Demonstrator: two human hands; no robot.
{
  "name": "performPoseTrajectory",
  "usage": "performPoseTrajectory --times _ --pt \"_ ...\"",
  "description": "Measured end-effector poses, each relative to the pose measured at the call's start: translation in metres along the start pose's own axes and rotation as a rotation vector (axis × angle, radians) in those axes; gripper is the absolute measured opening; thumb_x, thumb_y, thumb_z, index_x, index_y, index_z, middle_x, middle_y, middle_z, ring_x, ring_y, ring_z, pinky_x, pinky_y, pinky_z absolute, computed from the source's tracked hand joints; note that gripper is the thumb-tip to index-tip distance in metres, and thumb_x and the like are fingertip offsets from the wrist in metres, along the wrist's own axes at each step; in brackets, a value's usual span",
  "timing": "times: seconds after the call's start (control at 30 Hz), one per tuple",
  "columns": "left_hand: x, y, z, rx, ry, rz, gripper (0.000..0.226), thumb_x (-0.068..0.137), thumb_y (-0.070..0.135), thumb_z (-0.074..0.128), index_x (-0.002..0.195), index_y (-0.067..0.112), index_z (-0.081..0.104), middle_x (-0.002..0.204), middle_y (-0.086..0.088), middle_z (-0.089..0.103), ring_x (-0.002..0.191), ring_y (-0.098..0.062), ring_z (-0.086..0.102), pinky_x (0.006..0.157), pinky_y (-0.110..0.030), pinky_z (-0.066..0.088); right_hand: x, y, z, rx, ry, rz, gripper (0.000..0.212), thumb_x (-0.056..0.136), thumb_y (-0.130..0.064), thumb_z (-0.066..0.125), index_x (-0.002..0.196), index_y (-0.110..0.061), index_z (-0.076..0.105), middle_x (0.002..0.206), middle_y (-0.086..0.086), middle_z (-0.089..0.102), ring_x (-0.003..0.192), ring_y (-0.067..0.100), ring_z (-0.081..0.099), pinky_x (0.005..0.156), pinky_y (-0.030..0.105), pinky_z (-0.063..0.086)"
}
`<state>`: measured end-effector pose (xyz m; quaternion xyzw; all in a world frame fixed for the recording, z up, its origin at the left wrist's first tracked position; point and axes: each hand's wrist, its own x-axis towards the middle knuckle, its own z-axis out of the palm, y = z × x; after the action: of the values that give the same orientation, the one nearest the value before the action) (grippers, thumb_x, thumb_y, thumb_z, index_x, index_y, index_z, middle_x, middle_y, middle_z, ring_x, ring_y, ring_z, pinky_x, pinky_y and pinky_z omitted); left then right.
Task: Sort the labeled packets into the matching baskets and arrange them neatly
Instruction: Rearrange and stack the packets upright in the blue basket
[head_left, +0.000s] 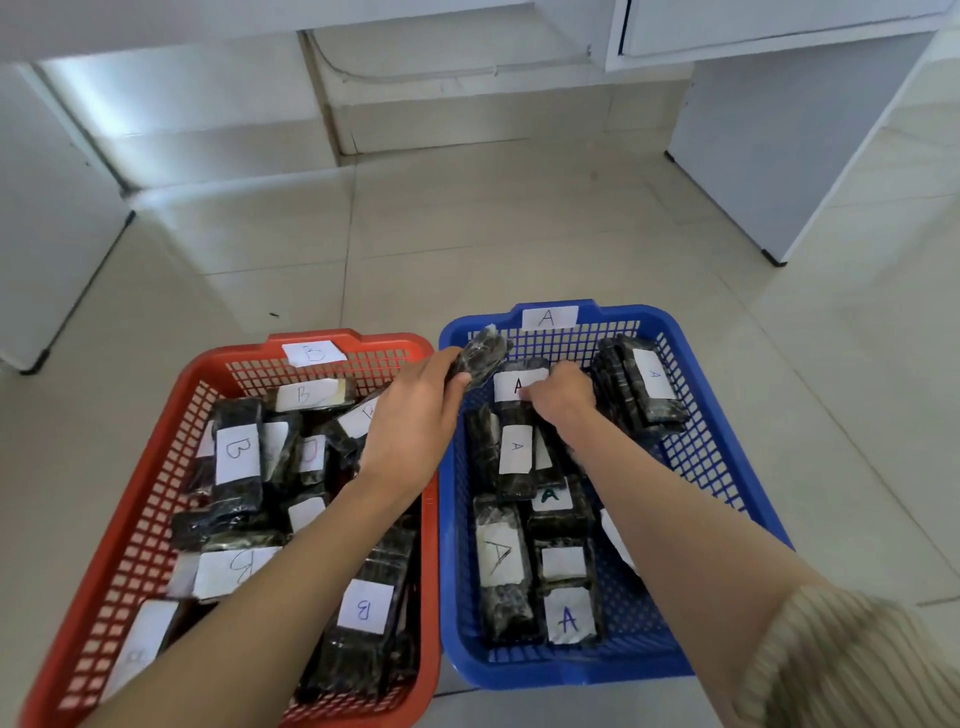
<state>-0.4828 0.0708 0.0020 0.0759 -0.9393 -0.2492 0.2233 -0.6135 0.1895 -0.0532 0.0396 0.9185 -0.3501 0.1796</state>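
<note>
Head view, centre frame: tidying the blue basket (571, 670), with left hand (415, 415) gripping a packet (483, 353) over its left rim and right hand (563, 397) pinching an A packet (517, 385); next, probably laying both flat in line.

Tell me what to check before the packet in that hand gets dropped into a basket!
1. Grip: the left hand grips the held packet: ok.
2. Letter on the held packet readable: cannot tell, no label faces the camera.
3. Basket tags: the blue basket is tagged A and the red basket is tagged B: ok.
4. Landing spot free: probably not ok, the right hand holds an A packet right beside the held packet.
5. Blue basket's packets neat: not ok, several lie crooked and overlapping.
</note>
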Motion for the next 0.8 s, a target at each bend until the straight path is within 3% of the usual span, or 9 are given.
performPoseTrajectory --times 0.1,0.27,0.37,0.43,0.5,0.57,0.67,0.8 --pt "0.002 -0.002 0.002 -0.064 0.016 -0.040 0.028 0.098 0.020 0.047 0.121 0.009 0.057 0.094 -0.003 0.064 0.078 -0.013 0.055 0.060 -0.020 0.037 -0.013 0.001 -0.017 0.147 0.054 -0.065 0.024 0.088 -0.017 0.061 0.104 0.001 0.061 0.104 0.014 0.064 0.097 0.029 0.061 0.079 0.035 0.049" --pt "0.011 0.012 0.017 -0.116 0.029 -0.068 0.027 0.097 0.019 0.048 0.120 0.007 0.058 0.094 -0.004 0.064 0.078 -0.016 0.057 0.062 -0.021 0.038 -0.037 0.018 -0.086 0.316 0.240 -0.178 0.012 0.091 -0.014 0.057 0.103 -0.010 0.058 0.092 0.000 0.059 0.075 0.011 0.054 0.057 0.014 0.038" --pt "0.022 0.027 0.040 -0.330 -0.016 -0.223 0.028 0.097 0.017 0.050 0.120 0.005 0.058 0.095 -0.006 0.066 0.081 -0.019 0.064 0.072 -0.033 0.054 -0.040 0.040 -0.121 0.365 0.314 -0.186 0.015 0.088 -0.016 0.060 0.101 -0.010 0.060 0.088 -0.003 0.059 0.077 0.011 0.053 0.062 0.017 0.037" --pt "0.028 0.037 0.056 -0.453 -0.060 -0.322 0.025 0.097 0.016 0.049 0.117 0.002 0.058 0.093 -0.006 0.064 0.086 -0.025 0.065 0.079 -0.042 0.056 -0.038 0.054 -0.133 0.408 0.320 -0.175 0.009 0.086 -0.017 0.063 0.093 -0.013 0.061 0.085 -0.003 0.061 0.075 0.011 0.057 0.064 0.014 0.042" --pt "0.033 0.043 0.072 -0.299 -0.080 -0.264 0.023 0.097 0.015 0.049 0.114 0.003 0.058 0.095 -0.009 0.065 0.084 -0.025 0.063 0.074 -0.039 0.053 -0.033 0.068 -0.138 0.483 0.316 -0.155 0.005 0.084 -0.018 0.065 0.085 -0.018 0.060 0.085 0.000 0.065 0.082 0.019 0.063 0.079 0.032 0.053" --pt "0.034 0.047 0.086 -0.084 -0.128 -0.129 0.020 0.097 0.015 0.048 0.112 0.006 0.056 0.103 -0.010 0.062 0.087 -0.025 0.060 0.070 -0.034 0.046 -0.031 0.075 -0.142 0.514 0.307 -0.143 0.006 0.083 -0.020 0.066 0.083 -0.021 0.060 0.087 0.001 0.067 0.086 0.022 0.065 0.083 0.047 0.053" --pt "0.031 0.051 0.108 0.164 -0.275 0.043 0.018 0.095 0.013 0.049 0.113 0.009 0.052 0.113 -0.008 0.054 0.097 -0.027 0.056 0.074 -0.036 0.045 -0.028 0.080 -0.143 0.526 0.289 -0.154 0.005 0.084 -0.018 0.065 0.088 -0.018 0.062 0.089 0.002 0.067 0.086 0.021 0.065 0.082 0.046 0.054" --pt "0.030 0.045 0.118 0.210 -0.304 0.057 0.022 0.086 0.002 0.058 0.107 0.008 0.054 0.109 -0.008 0.051 0.100 -0.027 0.051 0.074 -0.038 0.048 -0.028 0.082 -0.136 0.534 0.265 -0.197 0.007 0.084 -0.016 0.065 0.091 -0.017 0.063 0.088 0.000 0.067 0.082 0.018 0.064 0.074 0.035 0.054"
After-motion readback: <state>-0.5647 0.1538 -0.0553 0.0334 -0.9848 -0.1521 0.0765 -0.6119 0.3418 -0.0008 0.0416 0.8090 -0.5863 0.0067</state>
